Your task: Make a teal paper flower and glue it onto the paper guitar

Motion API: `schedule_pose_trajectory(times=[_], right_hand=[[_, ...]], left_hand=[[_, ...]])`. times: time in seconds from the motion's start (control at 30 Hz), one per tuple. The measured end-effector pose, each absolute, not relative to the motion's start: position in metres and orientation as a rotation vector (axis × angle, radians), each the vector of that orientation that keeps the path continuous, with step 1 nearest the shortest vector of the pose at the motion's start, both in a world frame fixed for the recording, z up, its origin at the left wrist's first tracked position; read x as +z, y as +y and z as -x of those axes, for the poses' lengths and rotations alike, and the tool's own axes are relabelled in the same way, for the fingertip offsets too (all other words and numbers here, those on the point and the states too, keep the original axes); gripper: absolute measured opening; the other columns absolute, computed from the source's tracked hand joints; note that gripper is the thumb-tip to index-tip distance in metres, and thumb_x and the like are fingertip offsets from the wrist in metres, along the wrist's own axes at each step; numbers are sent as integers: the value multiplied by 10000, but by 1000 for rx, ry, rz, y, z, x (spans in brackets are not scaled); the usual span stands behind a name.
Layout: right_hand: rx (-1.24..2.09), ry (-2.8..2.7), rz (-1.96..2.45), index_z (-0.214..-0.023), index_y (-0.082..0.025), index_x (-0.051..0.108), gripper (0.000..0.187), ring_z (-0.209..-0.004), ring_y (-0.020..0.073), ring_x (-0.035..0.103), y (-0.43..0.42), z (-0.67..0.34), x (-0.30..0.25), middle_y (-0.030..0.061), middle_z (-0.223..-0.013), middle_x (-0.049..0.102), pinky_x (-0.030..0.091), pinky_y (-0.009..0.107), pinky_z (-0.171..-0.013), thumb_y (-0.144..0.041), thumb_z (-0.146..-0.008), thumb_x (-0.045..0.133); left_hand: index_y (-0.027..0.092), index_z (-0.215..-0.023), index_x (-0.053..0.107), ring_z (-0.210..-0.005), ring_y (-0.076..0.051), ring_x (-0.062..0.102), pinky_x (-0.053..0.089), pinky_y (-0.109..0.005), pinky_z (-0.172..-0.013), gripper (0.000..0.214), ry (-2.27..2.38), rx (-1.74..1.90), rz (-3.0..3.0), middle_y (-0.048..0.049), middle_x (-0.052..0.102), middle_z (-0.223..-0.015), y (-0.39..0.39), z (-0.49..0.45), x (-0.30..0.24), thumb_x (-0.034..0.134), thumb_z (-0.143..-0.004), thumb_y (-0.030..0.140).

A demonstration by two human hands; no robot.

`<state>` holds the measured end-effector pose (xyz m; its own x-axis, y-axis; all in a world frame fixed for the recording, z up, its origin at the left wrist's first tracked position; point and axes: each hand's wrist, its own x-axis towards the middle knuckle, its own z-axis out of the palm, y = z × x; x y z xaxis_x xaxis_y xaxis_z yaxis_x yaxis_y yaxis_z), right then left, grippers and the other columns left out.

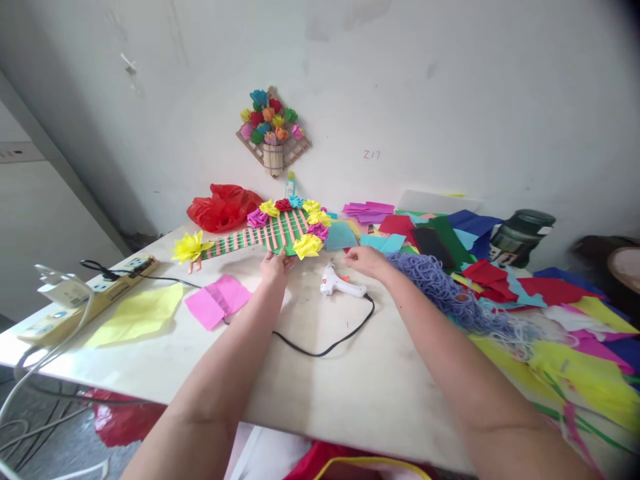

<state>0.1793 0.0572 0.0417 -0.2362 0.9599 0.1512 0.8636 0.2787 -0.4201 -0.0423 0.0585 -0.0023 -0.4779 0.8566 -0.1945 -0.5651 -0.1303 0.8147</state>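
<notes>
A green and pink woven paper fan with paper flowers round its edge lies at the back of the white table. My left hand grips its near edge, fingers curled on it. My right hand hovers just right of the fan, fingers loosely bent over the table, holding nothing that I can see. A white glue gun lies between my two hands, its black cord trailing toward me.
Pink and yellow paper sheets lie at left by a power strip. Several coloured sheets and a purple yarn heap cover the right side. A red bag and a dark jar stand at the back. A flower craft hangs on the wall.
</notes>
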Motion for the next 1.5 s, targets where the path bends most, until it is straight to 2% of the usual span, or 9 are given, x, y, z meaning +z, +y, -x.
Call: schedule_pose_trajectory(times=[0.13,0.33,0.47,0.67,0.83,1.0,1.17,1.37,1.5], right_hand=[[272,-2411,1805,-940,-213,717,338,-941,267,627,34,-174,54,104,-1023,706,418,317,-729,-470,-746,613],[170,-2691,1851,-1068,-175,654,533,-1060,331,594,23,-172,51,172,-1135,653,434,391,-829,-580,-727,592],[179,-2734,1870,-1211,-150,529,593,-1088,311,589,20,-171,44,162,-1179,631,443,380,-840,-496,-736,606],[125,-2780,1828,-1206,-160,529,431,-1083,300,598,15,-164,35,162,-1173,635,443,373,-820,-303,-800,531],[65,-2776,1800,-1262,-152,498,492,-1090,290,588,13,-161,28,173,-1179,624,432,382,-831,-110,-773,477],[87,-2689,1759,-1203,-114,540,453,-1108,295,569,13,-161,27,188,-1175,620,429,370,-822,-118,-756,467],[-67,-2642,1653,-1087,-154,603,372,-998,277,621,11,-163,36,136,-1057,677,427,345,-764,-155,-740,471],[-47,-2635,1474,-1198,-229,554,479,-1004,240,607,8,-153,36,68,-1128,660,419,324,-763,-166,-729,487],[-3,-2618,1313,-1246,-237,518,440,-1078,233,566,11,-133,28,61,-1205,621,419,320,-806,-249,-807,488]], left_hand=[[159,-1039,576,-481,-99,590,526,-250,-611,279,1129,1783,-315,-4,610,-659,64,29,0,547,-793,31],[182,-1065,577,-503,-105,591,530,-265,-633,301,1142,1779,-236,3,598,-685,78,15,-1,547,-800,44],[180,-1081,576,-516,-109,595,537,-273,-645,300,1138,1769,-239,-10,603,-700,90,9,-6,517,-817,50],[181,-1116,554,-534,-118,606,553,-285,-652,335,1135,1754,-256,-28,616,-757,108,4,-9,493,-817,41],[173,-1183,509,-554,-127,622,563,-283,-652,389,1164,1661,-226,-42,636,-795,120,4,-7,446,-830,25],[126,-1240,470,-552,-143,635,564,-278,-619,439,1216,1494,-283,-63,656,-778,125,13,-4,404,-828,-9],[53,-1122,524,-607,-197,668,565,-290,-593,294,1223,1330,-400,-105,649,-687,106,41,2,451,-837,48],[119,-713,591,-510,-143,620,515,-219,-513,83,1488,1270,-759,-84,633,-564,66,84,19,551,-785,126],[143,-650,585,-470,-124,574,494,-227,-508,82,1705,1328,-876,-40,610,-515,52,123,24,624,-721,155]])
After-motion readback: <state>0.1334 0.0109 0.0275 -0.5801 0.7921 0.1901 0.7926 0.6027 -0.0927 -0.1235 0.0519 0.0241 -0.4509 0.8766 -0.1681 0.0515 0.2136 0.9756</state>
